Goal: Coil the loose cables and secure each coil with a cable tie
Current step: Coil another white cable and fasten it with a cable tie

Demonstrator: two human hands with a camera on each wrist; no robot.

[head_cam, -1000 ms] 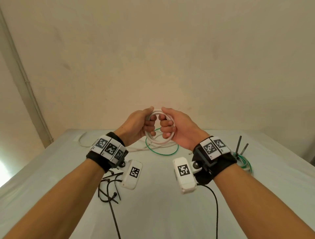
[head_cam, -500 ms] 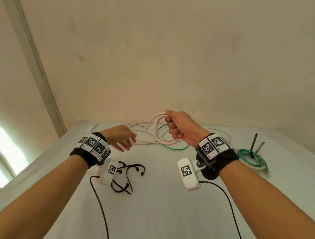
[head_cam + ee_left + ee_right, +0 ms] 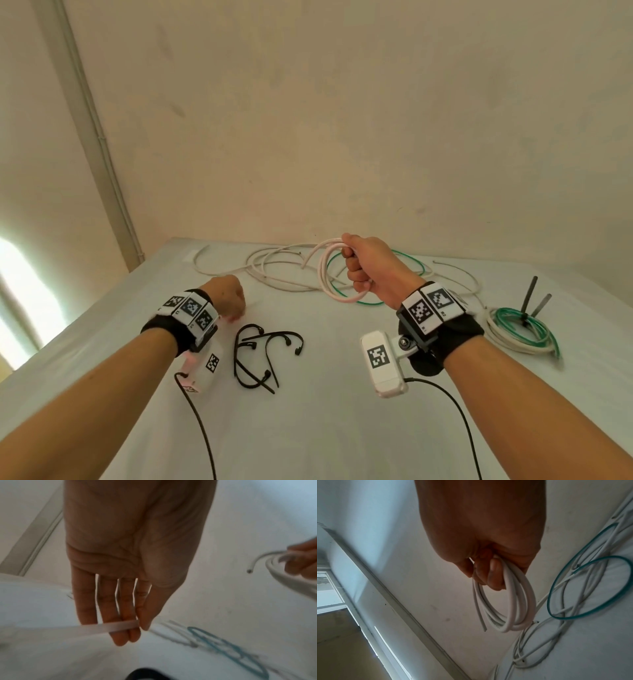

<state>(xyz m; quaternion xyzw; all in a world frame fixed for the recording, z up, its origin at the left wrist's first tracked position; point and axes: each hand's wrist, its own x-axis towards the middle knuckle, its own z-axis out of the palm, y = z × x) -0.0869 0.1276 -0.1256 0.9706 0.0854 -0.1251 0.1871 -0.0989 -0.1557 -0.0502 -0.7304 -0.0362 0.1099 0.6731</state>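
On table (image 3: 308,428), one white coil (image 3: 329,274) in right hand (image 3: 373,270), one tied bundle (image 3: 517,330)

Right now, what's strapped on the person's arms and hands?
Bare forearms, no sleeves. Each wrist has a black wristband topped by white blocks with black-and-white square markers. A white camera pod with its own marker hangs below each wrist, trailing a black cable.

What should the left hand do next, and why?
Probably carry the strip to the coil and loop it round the strands. The left hand pinches this pale flat strip, seemingly a tie, between thumb and fingers, while the right hand grips the white coil above the table, with no tie round it yet.
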